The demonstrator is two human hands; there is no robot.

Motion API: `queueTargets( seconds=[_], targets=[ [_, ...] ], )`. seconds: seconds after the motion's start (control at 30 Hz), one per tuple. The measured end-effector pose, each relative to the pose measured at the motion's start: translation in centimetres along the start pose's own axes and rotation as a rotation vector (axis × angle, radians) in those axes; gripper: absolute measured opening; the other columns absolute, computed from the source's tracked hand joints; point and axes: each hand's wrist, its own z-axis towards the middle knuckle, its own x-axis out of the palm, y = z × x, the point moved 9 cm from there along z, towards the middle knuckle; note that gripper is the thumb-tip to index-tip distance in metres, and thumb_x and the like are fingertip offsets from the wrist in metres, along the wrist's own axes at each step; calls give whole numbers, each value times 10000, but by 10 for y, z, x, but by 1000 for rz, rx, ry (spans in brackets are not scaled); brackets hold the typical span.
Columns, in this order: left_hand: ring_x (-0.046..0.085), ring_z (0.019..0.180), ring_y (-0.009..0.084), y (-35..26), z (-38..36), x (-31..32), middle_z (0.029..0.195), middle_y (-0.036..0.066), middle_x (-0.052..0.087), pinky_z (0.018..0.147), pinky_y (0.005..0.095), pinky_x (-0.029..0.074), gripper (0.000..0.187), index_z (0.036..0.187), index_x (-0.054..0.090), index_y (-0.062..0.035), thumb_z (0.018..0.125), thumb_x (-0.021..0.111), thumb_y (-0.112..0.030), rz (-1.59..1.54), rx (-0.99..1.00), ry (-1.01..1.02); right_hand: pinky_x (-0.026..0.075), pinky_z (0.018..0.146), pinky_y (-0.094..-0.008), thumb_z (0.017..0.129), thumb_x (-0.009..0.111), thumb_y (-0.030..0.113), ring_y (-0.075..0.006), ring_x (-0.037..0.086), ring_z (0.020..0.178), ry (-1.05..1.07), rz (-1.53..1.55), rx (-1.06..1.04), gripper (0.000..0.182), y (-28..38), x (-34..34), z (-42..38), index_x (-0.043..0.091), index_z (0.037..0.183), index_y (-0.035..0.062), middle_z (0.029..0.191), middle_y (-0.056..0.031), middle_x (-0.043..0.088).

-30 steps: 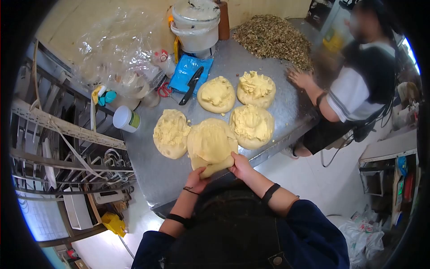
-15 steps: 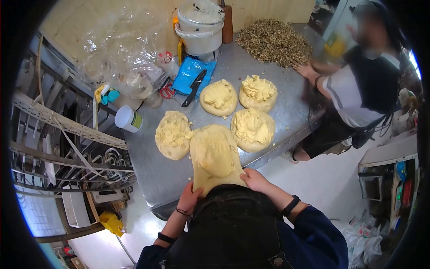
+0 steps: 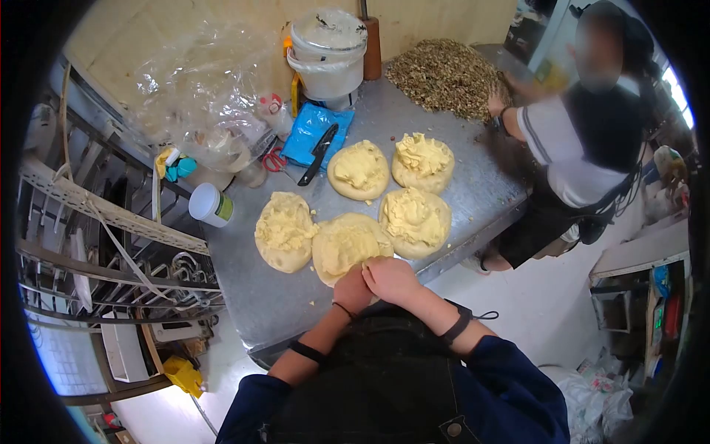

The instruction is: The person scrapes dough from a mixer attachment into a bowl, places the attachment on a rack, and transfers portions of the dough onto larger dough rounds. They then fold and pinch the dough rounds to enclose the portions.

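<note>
Two bare hands meet at the lower centre of the frame, before five rounds of pale yellow dough [image 3: 344, 244]: one nearest, one to its left, one to its right and two behind. Rough yellow paste [image 3: 423, 153] tops them.

The left hand [image 3: 354, 288] and right hand [image 3: 392, 280] are pressed side by side, touching, with fingers curled in over the near edge of the nearest round. Their fingertips are partly hidden, so I cannot tell whether they pinch the dough.

All five rounds sit on a grey metal table [image 3: 248, 300]. At its left edge stands one white tub [image 3: 209, 205]; farther up are one black-handled knife [image 3: 318, 155], one pair of red-handled scissors [image 3: 279, 162] and one blue packet [image 3: 305, 135].

A metal rack [image 3: 111, 207] fills the left side. Clear plastic [image 3: 214, 81] bunches at upper left, beside stacked white buckets [image 3: 325, 74]. At upper right, another person [image 3: 592, 140] has a hand at a heap of brown bits [image 3: 444, 78], near a yellowish wall [image 3: 429, 18].
</note>
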Motion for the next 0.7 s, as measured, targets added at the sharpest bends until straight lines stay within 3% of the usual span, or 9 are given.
queueTargets(
  seconds=[0.13, 0.2, 0.23, 0.3, 0.4, 0.5, 0.6, 0.67, 0.7],
  targets=[
    [608, 772, 328, 34, 9, -6, 842, 161, 619, 694, 408, 492, 222, 929, 567, -48, 812, 549, -235, -252, -44, -102, 494, 611, -409, 817, 534, 327, -320, 619, 714, -302, 125, 75, 295, -10, -39, -12, 598, 745, 47, 717, -147, 626],
    [621, 741, 289, 47, 13, -8, 823, 155, 622, 660, 379, 503, 178, 906, 573, -50, 814, 550, -200, -341, -62, -126, 483, 616, -399, 821, 553, 409, -323, 620, 697, 272, 80, 301, 352, -39, 5, -21, 634, 760, 72, 670, -132, 620],
    [614, 713, 226, 58, 15, 0, 813, 126, 616, 618, 336, 501, 152, 918, 572, -50, 817, 544, -160, -577, -168, -44, 483, 616, -399, 821, 553, 409, -323, 620, 697, 272, 79, 302, 352, -40, 12, -23, 634, 760, 72, 670, -132, 620],
    [608, 685, 163, 68, 17, 11, 804, 96, 611, 577, 293, 499, 135, 931, 572, -51, 821, 538, -120, -812, -270, 41, 475, 596, -354, 820, 572, 456, -261, 625, 646, 616, 85, 306, 415, -46, 68, -42, 628, 709, 61, 637, -101, 615],
    [568, 659, 94, 67, 13, 11, 794, 49, 589, 527, 225, 475, 161, 982, 560, -48, 829, 511, -57, -1029, -331, 29, 481, 581, -351, 826, 538, 495, -243, 614, 587, 577, 515, 397, 491, -62, 123, -49, 640, 764, 18, 641, -106, 619],
    [564, 682, 108, 53, 4, -10, 819, 54, 591, 586, 237, 484, 247, 1078, 540, -53, 836, 490, -38, -1058, -226, -59, 465, 547, -328, 852, 532, 436, -193, 582, 534, 533, 694, 362, 456, -48, 107, -53, 621, 719, 9, 588, -77, 588],
    [569, 846, 167, 45, -3, 1, 992, 71, 586, 709, 283, 478, 395, 1194, 492, -68, 801, 512, -39, -742, 1, 165, 435, 502, -294, 875, 525, 364, -159, 549, 506, 532, 727, 322, 405, -37, 92, -56, 606, 678, 20, 550, -59, 559],
    [533, 971, 233, 9, -21, -19, 1127, 95, 540, 825, 328, 439, 515, 1238, 474, -86, 732, 553, -38, -702, 386, 201, 415, 484, -283, 879, 519, 352, -147, 531, 493, 516, 852, 352, 396, -41, 95, -57, 601, 663, 31, 546, -50, 550],
    [533, 971, 233, 4, -26, -25, 1127, 95, 540, 825, 328, 439, 515, 1238, 474, -86, 732, 553, -38, -702, 387, 197, 395, 466, -272, 884, 513, 341, -135, 514, 480, 498, 977, 381, 390, -41, 95, -56, 597, 648, 42, 541, -41, 541]
  ],
)
